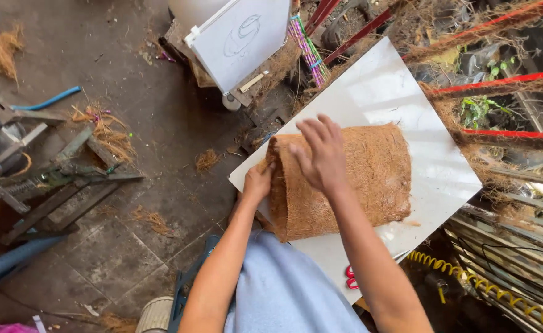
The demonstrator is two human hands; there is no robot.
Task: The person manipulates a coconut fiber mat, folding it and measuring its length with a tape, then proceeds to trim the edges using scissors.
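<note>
A brown coir fibre mat (352, 185) lies partly rolled on a white square board (407, 105). My left hand (258, 180) grips the rolled left edge of the mat near the board's corner. Above the roll's top, my right hand (319, 152) hovers with fingers spread, touching or just over the fibre. Both forearms reach up from the bottom of the view, over my light blue clothing (284, 290).
A white panel (240, 37) leans at the top centre beside a colourful striped bundle (308, 49). Red rods wrapped in fibre (500, 80) run along the right. A yellow coiled hose (469, 283), a metal frame (49, 185), a blue hose (43, 102) and fibre scraps lie around.
</note>
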